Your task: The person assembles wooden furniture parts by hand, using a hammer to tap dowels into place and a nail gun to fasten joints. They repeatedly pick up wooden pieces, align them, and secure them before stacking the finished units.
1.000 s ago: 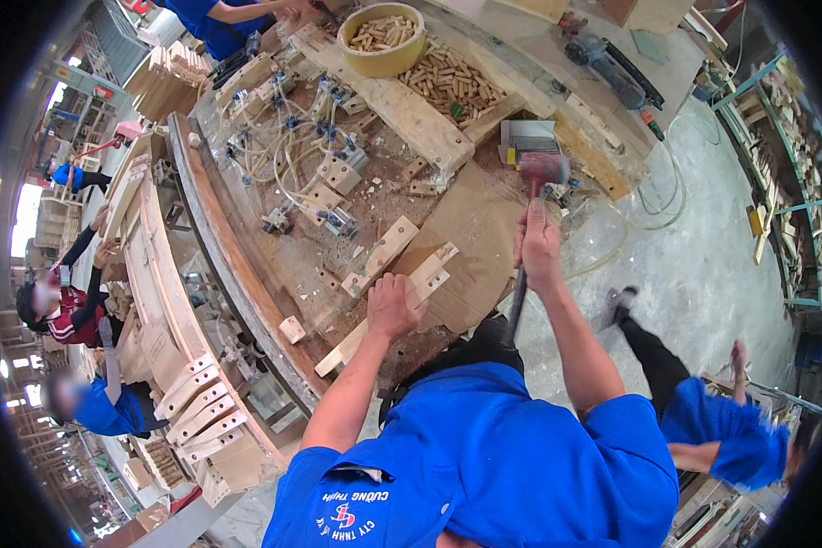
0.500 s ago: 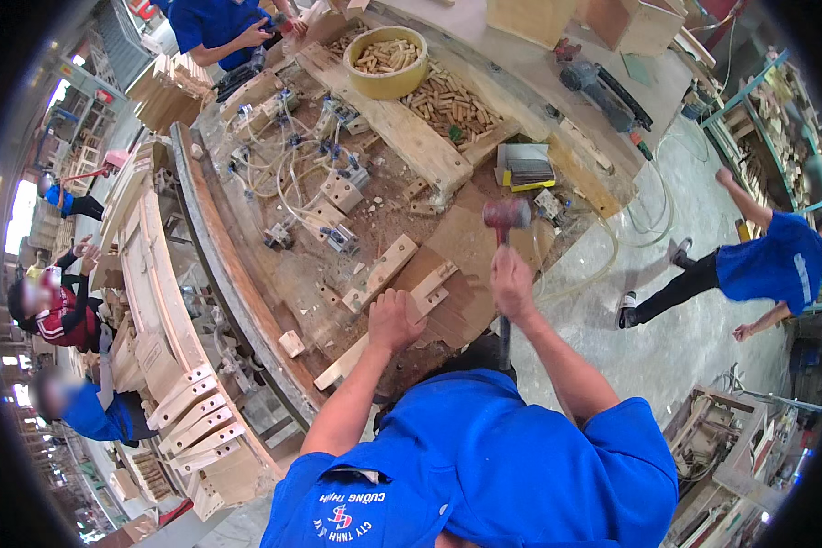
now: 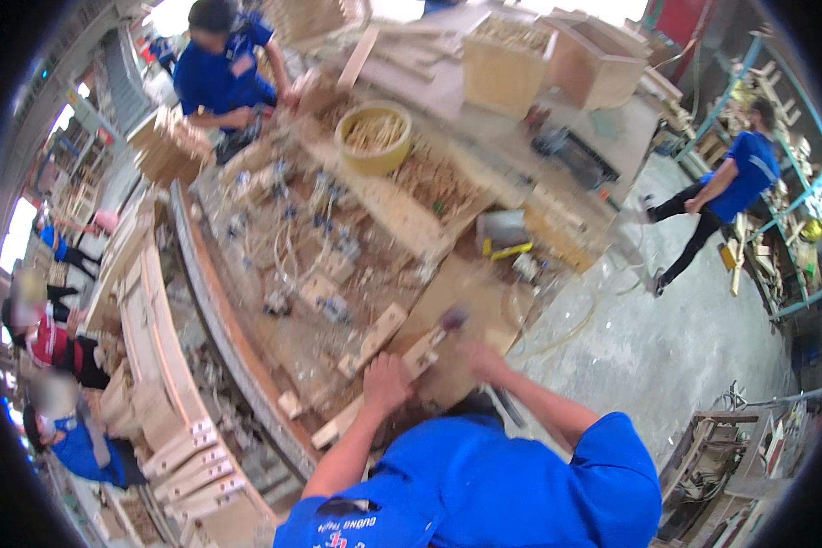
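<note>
2 hands work at the near edge of the workbench (image 3: pixel 247 356). Left hand (image 3: pixel 385 384) lies on a pale wooden slat (image 3: pixel 402 365), fingers curled over it and pressing it down. Right hand (image 3: pixel 484 361) is fisted round the handle of a hammer (image 3: pixel 451 320), whose blurred head sits just above the slat's far end, close to the left fingers. Slat lies diagonally on the bench, a second slat (image 3: pixel 374 336) just beside it. Risk: a glancing blow could catch the left fingers or kick the slat sideways, since only 1 hand pins it. Yellow bowl (image 3: pixel 374 137) well apart.
</note>
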Action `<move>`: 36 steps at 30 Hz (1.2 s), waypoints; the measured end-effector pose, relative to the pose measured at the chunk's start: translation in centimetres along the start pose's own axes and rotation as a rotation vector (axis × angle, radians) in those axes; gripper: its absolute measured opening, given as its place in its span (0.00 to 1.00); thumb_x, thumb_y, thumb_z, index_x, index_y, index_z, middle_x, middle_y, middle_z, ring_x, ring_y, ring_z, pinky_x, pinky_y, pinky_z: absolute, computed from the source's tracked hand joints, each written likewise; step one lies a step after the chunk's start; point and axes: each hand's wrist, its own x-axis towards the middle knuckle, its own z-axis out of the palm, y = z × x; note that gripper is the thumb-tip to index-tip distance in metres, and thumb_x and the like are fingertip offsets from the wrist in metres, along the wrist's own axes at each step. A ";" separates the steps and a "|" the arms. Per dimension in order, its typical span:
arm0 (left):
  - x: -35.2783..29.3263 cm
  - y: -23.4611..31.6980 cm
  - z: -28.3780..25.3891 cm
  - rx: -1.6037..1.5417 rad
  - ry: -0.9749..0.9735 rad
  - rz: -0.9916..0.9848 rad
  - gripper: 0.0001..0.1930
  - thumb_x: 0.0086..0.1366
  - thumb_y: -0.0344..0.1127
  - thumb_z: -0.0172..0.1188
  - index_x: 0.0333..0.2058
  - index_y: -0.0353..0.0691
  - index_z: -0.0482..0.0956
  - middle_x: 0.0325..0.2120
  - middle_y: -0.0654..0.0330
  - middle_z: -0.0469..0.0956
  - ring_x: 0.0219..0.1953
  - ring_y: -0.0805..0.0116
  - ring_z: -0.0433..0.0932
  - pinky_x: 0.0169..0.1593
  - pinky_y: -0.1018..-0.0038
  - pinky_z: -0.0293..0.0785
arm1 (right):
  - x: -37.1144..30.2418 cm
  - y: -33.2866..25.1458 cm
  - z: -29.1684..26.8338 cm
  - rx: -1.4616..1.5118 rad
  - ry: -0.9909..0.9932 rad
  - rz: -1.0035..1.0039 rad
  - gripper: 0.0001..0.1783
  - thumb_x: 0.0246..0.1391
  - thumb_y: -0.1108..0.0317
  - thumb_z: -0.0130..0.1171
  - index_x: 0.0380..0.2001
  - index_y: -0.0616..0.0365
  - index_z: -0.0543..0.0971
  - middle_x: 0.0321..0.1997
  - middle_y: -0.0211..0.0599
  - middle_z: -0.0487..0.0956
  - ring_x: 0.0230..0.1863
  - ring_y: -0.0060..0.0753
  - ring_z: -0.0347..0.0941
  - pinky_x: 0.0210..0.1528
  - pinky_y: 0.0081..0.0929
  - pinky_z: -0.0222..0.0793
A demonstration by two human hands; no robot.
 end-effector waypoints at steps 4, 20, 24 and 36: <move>-0.8 0.2 -0.9 0.046 -0.020 -0.033 0.34 0.53 0.57 0.75 0.49 0.39 0.76 0.48 0.48 0.76 0.55 0.43 0.76 0.55 0.49 0.73 | 3.0 -2.1 -3.1 0.282 -0.256 0.515 0.29 0.74 0.45 0.46 0.47 0.61 0.83 0.44 0.62 0.85 0.46 0.70 0.81 0.54 0.59 0.76; -0.4 -1.9 -10.7 -0.867 0.423 -0.170 0.34 0.61 0.43 0.77 0.59 0.38 0.71 0.46 0.50 0.80 0.50 0.55 0.83 0.54 0.61 0.79 | 11.3 -13.6 -2.2 0.769 -0.298 0.093 0.45 0.59 0.55 0.77 0.73 0.55 0.66 0.68 0.49 0.75 0.63 0.48 0.78 0.63 0.47 0.77; 0.0 -1.5 -11.4 -0.985 0.519 -0.029 0.34 0.70 0.40 0.71 0.68 0.37 0.66 0.54 0.50 0.76 0.55 0.59 0.80 0.60 0.62 0.76 | 14.4 -16.3 -0.9 1.030 -0.077 -0.041 0.44 0.59 0.59 0.76 0.71 0.59 0.64 0.66 0.44 0.75 0.63 0.41 0.78 0.65 0.44 0.75; -4.9 -6.6 -15.0 -1.001 0.559 -0.075 0.28 0.66 0.34 0.74 0.60 0.37 0.69 0.45 0.58 0.80 0.46 0.69 0.80 0.53 0.69 0.79 | 15.7 -16.7 -7.8 0.844 -0.071 -0.128 0.42 0.52 0.62 0.74 0.66 0.57 0.65 0.55 0.36 0.75 0.56 0.31 0.73 0.59 0.32 0.73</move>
